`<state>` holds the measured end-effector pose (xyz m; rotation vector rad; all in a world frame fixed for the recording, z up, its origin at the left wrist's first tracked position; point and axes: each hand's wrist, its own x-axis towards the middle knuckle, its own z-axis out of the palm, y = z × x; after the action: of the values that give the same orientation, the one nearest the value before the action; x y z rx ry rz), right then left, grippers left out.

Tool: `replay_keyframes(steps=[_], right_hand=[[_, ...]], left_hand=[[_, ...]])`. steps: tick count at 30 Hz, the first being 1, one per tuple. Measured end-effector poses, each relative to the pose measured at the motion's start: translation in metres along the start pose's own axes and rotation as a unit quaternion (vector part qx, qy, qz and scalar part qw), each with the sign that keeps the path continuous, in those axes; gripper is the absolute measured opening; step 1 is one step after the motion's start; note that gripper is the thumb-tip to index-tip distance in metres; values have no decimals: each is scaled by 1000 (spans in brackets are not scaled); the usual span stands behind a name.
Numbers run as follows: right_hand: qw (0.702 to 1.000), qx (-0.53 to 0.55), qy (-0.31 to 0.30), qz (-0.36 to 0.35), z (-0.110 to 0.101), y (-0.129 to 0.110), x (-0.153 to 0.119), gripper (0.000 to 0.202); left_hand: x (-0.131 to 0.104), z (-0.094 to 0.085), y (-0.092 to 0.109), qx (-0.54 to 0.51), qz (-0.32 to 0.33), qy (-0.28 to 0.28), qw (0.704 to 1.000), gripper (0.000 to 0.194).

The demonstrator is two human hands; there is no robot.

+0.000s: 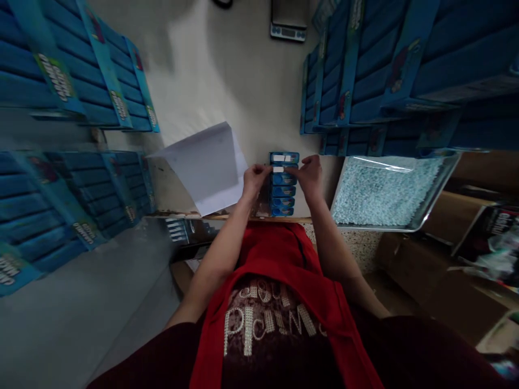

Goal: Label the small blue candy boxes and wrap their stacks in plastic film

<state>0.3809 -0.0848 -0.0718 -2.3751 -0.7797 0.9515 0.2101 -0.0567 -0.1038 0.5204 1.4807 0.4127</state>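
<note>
A column of small blue boxes (283, 191) lies on the table at its near edge, right in front of me. The farthest box (295, 157) carries two white labels (279, 158). On the box just nearer lies another white label (278, 169). My left hand (255, 180) is closed in a pinch at that label's left end. From the other side, my right hand (310, 175) has its fingertips at the label's right end, thumb and finger drawn together. Left of my left hand rests a folded white sheet (206, 167), one side raised off the table.
Stacked blue display boxes stand at the left (68, 70) and right (365, 70) of the table (190, 81). A metal tray (421, 224) of pale blue pellets (385, 192) is at my right. A small scale (287, 33) sits at the back; cardboard boxes (430, 275) are lower right.
</note>
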Motion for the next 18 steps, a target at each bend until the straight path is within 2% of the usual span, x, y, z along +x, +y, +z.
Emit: replay_keyframes(steps=[1,2,4,5,7,8,9,10,11,12,14,16,18], right_hand=[[999,18,-30,18,0,3,6,56],[997,31,-56,33,-1,5,11,57],[995,22,-85,39,-3,5,15,56],[996,-3,-89,29,-5,4,14,53],[994,-74,-79,-10,-13,-3,6,43],[991,-107,-66,-41,-18,-10,0,37],[987,-129,-48,-80,-22,-18,-6,31],[982,-138,-31,-123,-24,-30,-11,27],[977,-133,-21,-168,-24,-44,-15,24],[970,-118,-23,-213,-21,-60,-17,21],[951,-83,-61,-293,0,-98,-12,22],[919,-76,-125,-366,38,-134,1,31],[876,-108,-234,-408,88,-160,16,50]], left_hand=[[-4,0,4,7,-4,11,1000,23],[-9,-5,12,29,19,27,999,22],[-18,-28,41,125,142,83,978,21],[-20,-47,60,190,225,124,947,21],[-15,-97,102,327,340,214,855,27],[-9,-125,119,383,360,232,818,36],[0,-152,133,431,353,227,799,36],[9,-176,140,482,326,204,787,24],[17,-196,141,529,291,172,778,11],[23,-210,136,560,272,145,769,10],[27,-225,111,587,279,114,752,20],[19,-222,76,577,313,115,746,24],[7,-211,46,559,324,126,753,28]])
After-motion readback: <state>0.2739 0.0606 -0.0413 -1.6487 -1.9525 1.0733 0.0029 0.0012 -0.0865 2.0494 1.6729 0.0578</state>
